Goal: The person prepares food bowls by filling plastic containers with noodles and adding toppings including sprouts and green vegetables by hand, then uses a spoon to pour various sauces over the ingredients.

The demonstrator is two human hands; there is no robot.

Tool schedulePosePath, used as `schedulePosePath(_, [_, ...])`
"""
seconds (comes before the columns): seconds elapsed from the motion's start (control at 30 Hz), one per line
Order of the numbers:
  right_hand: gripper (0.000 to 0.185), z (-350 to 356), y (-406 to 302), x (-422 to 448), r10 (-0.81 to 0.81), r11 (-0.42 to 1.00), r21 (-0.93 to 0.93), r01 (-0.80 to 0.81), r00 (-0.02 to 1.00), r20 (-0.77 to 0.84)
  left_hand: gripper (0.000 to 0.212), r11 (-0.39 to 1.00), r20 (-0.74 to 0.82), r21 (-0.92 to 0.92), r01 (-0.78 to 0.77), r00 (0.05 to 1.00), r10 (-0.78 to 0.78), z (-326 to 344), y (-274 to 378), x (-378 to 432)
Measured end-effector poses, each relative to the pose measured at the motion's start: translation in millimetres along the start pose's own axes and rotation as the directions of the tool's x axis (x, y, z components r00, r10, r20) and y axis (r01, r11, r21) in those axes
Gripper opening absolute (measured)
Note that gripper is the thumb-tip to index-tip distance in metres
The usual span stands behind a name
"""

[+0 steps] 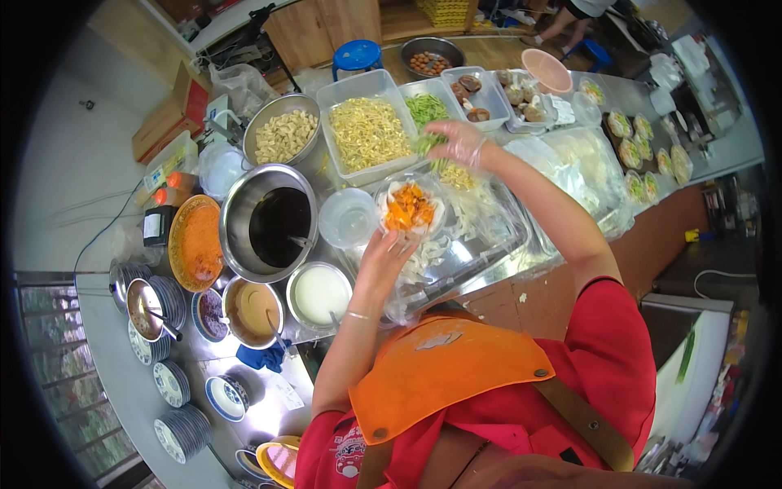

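Note:
My left hand [388, 257], in a clear plastic glove, holds a clear bowl [441, 214] with white food and orange pieces [408, 206] in it. My right hand [455, 143], also gloved and slightly blurred, holds a bunch of shredded green vegetable [431, 144] just above and right of the bowl. Behind that hand stands a plastic tub of green shreds [427, 107]. A larger tub of bean sprouts [369, 131] is to its left. An empty-looking clear bowl [348, 217] sits left of the held one. Under the bowl, white strips lie on a metal tray [464, 260].
Steel bowls of dark liquid [278, 226], brown sauce [252, 312], white liquid [317, 294] and tofu-like cubes [286, 136] stand at left, beside an orange bowl [195, 244] and stacked plates [183, 433]. Packed portions [629, 153] lie at far right. Another person's legs [559, 27] show behind.

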State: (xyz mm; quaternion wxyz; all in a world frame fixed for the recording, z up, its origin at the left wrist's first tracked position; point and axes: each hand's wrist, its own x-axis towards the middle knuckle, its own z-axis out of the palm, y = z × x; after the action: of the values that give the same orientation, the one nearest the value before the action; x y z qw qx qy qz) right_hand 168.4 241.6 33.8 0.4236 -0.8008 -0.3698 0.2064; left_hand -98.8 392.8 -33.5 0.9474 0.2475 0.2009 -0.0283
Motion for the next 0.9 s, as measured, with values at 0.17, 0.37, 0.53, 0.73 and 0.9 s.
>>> schedulePosePath(0.17, [0.046, 31, -60, -58, 0.011, 0.907, -0.412, 0.091, 0.971, 0.240, 0.051, 0.997, 0.081, 0.005, 0.078, 0.994, -0.078, 7, -4, 8])
schedulePosePath(0.37, [0.034, 11, -56, -106, -0.121, 0.865, -0.490, 0.109, 0.993, 0.007, 0.050, 0.988, 0.169, 0.033, 0.153, 0.973, -0.157, 16, -13, 1])
schedulePosePath(0.53, [0.022, -2, -44, -151, -0.085, 0.954, -0.299, 0.014, 0.971, -0.225, 0.051, 0.975, 0.210, 0.062, 0.213, 0.952, -0.221, 29, -31, 7])
schedulePosePath(0.73, [0.024, -29, 22, -219, 0.215, 0.957, -0.094, -0.273, 0.892, -0.399, 0.057, 0.959, 0.276, 0.173, 0.224, 0.924, -0.266, 67, -71, 25])
schedulePosePath(0.9, [0.028, -67, 94, -276, 0.400, 0.862, 0.407, -0.301, 0.898, -0.185, 0.060, 0.919, 0.288, 0.321, 0.230, 0.900, -0.326, 125, -134, 66])
